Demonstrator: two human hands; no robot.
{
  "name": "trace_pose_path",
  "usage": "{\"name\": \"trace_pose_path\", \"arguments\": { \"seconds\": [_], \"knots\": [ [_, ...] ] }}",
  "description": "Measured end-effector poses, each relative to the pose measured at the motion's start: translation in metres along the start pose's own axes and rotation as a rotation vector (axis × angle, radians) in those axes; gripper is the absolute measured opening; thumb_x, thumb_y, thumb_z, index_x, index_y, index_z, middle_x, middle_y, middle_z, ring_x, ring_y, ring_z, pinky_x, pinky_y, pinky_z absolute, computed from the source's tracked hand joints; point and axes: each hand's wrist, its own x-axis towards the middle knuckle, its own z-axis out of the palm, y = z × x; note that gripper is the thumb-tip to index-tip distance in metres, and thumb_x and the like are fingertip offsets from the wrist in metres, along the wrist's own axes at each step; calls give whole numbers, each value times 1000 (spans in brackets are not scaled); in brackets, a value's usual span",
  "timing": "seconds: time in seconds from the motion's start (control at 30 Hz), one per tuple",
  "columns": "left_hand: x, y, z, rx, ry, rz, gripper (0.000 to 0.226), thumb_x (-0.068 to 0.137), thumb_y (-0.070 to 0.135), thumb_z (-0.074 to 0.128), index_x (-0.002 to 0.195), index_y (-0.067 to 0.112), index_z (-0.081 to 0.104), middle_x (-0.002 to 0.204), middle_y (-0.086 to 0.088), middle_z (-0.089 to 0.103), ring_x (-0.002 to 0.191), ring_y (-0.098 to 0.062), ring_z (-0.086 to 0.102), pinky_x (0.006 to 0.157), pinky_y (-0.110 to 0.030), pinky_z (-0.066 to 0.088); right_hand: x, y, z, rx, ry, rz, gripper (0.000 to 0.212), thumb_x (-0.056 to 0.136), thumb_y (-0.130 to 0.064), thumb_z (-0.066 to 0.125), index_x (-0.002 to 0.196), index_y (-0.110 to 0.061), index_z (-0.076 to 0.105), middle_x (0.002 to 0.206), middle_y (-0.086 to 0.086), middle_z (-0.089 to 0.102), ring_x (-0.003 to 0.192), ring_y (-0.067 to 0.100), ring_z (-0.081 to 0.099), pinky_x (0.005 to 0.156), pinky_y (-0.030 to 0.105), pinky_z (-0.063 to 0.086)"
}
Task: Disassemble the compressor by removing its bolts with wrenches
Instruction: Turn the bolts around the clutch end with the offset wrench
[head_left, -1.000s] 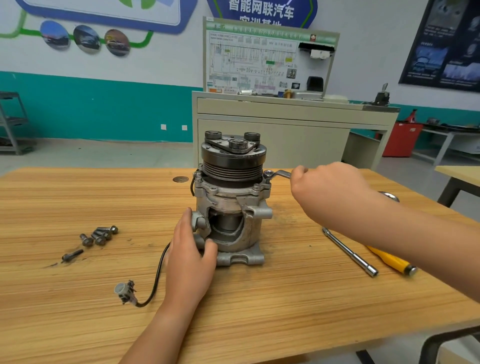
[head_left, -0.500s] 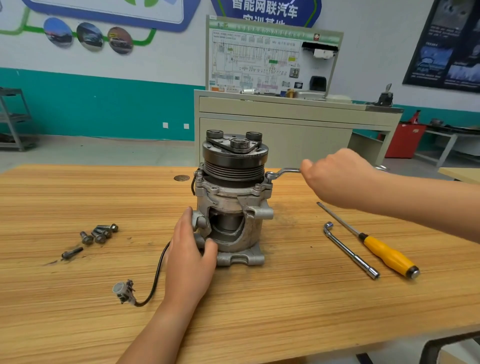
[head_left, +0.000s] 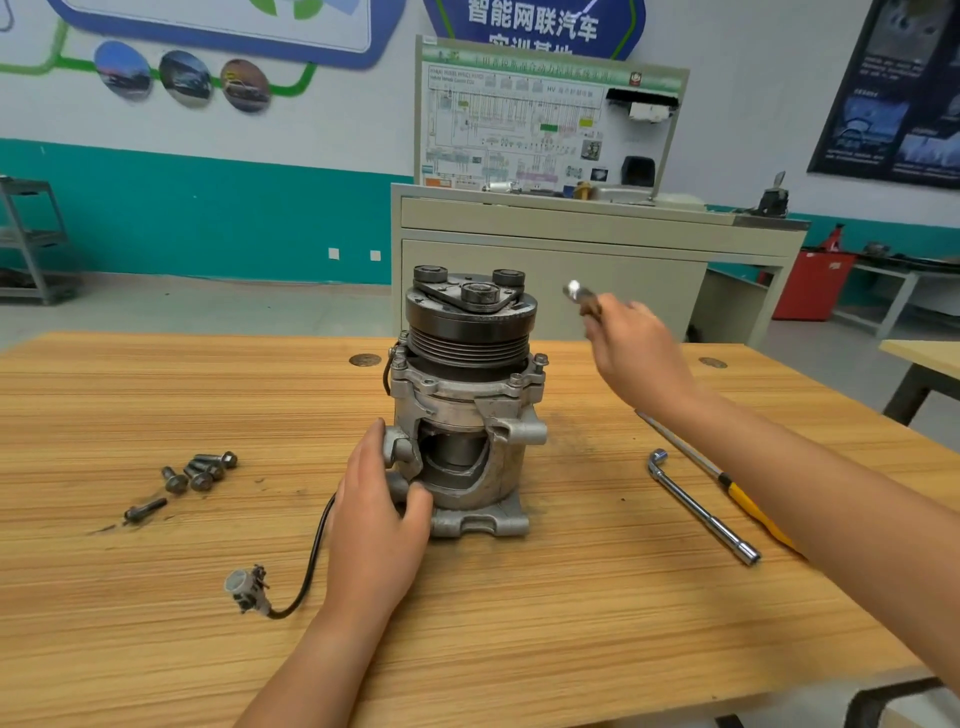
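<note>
The grey metal compressor (head_left: 467, 415) stands upright on the wooden table (head_left: 519, 623), its black pulley on top. My left hand (head_left: 376, 519) grips its lower left side. My right hand (head_left: 631, 348) is raised to the right of the pulley and holds a small wrench (head_left: 579, 296), whose ring end points up and left, clear of the compressor. A bolt head (head_left: 540, 359) sticks up on the right flange. Several removed bolts (head_left: 195, 475) lie on the table to the left.
An L-shaped socket wrench (head_left: 701, 509) and a yellow-handled screwdriver (head_left: 748, 504) lie to the right, partly under my right forearm. The compressor's black cable and plug (head_left: 249, 587) trail at front left. A beige cabinet (head_left: 571, 260) stands behind the table.
My right hand has lifted the wrench off the bolt on the right flange and raised it beside the pulley. My left hand has stayed on the compressor.
</note>
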Motion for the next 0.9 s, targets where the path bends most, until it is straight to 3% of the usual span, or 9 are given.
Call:
{"name": "trace_pose_path", "arguments": {
  "seconds": [0.07,0.13,0.23,0.33,0.43,0.63,0.7,0.83,0.9],
  "knots": [
    [0,0,1,-3,0,-3,69,88,8,53,149,16,20,152,2,27,140,-12,24,112,-32,22,-18,-3,-20,-50,-38,-52,20,96,-12,44,106,1,54,74,12,60,62,33,58,53,33,41],
    [0,1,1,-1,-2,-6,69,88,8,53,149,16,20,152,2,27,140,-12,23,113,-33,22,-38,-10,-38,-135,-99,-126,20,94,-10,48,110,0,55,71,13,62,55,34,57,46,33,40],
    [-1,1,1,4,-1,-2,70,88,7,53,149,14,20,152,0,28,140,-14,24,113,-33,22,-47,-18,-57,-289,-222,-104,28,95,-15,43,123,-10,46,75,7,59,61,29,55,48,30,35],
    [-1,1,0,6,-9,-2,70,88,8,53,149,15,19,153,0,27,140,-14,24,113,-33,22,-46,-26,-66,-498,-351,-94,39,93,-12,43,130,-19,30,73,-2,43,61,20,46,44,26,26],
    [-2,2,-1,9,-16,-7,71,88,9,53,149,16,18,153,1,26,140,-14,24,114,-37,24,-43,-34,-73,-560,-439,-80,39,92,-8,45,128,-16,32,63,-4,32,56,16,39,40,23,20],
    [-2,2,-1,25,-21,-4,71,88,9,52,149,15,17,154,1,25,141,-14,23,114,-39,23,-31,-69,-79,-775,-551,-182,38,87,6,41,124,3,36,57,2,27,44,17,28,36,27,20],
    [-2,3,-1,21,-19,-7,71,88,9,52,149,15,17,154,1,25,141,-14,22,114,-37,23,-28,-70,-79,-786,-568,-210,36,88,3,42,125,2,40,58,2,26,46,18,27,37,27,19],
    [-2,3,-1,15,-20,-12,72,88,9,53,150,16,16,154,2,24,141,-13,22,114,-36,22,-18,-44,-84,-641,-568,-195,33,91,-27,38,120,-12,46,58,-4,30,48,11,27,42,23,20],
    [-2,3,0,11,-19,-13,72,88,9,53,150,16,16,154,2,24,141,-13,22,115,-37,22,-10,-28,-80,-624,-585,-213,33,94,-23,35,125,-15,43,59,-4,31,51,13,32,45,24,24]
  ]
}}
